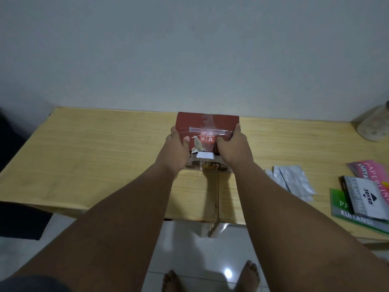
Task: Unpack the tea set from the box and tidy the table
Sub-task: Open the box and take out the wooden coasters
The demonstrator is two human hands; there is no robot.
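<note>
You have hardly started. The dark red cardboard box (208,123), printed with white characters, stands on the pale wooden worktop (105,154) at the middle of its far edge, close to the wall. It looks shut: clear tape runs across its top face, and only some torn paper and a white label show at its near edge. No piece of the tea set is in view.

Your left hand (177,144) grips the box's left side and your right hand (233,144) grips its right side. On both hands the fingers curl round the box edges and the thumbs rest on the top face. Both arms reach straight out over the worktop.

What is left, as I judge it, is nearly everything: cut or peel the tape, open the lid, lift out the pieces and then clear up.

The left half of the worktop gives you room to set things down. To your right lie a few silver foil sachets (293,182), and beyond them a stack of a pink booklet (366,167), a grey-and-white packet marked JOYKO (366,197) and a green booklet marked KUITANSI (347,211). A pale rounded object (374,125) stands at the far right corner; I cannot tell what it is. Nothing lies between you and the box.
</note>
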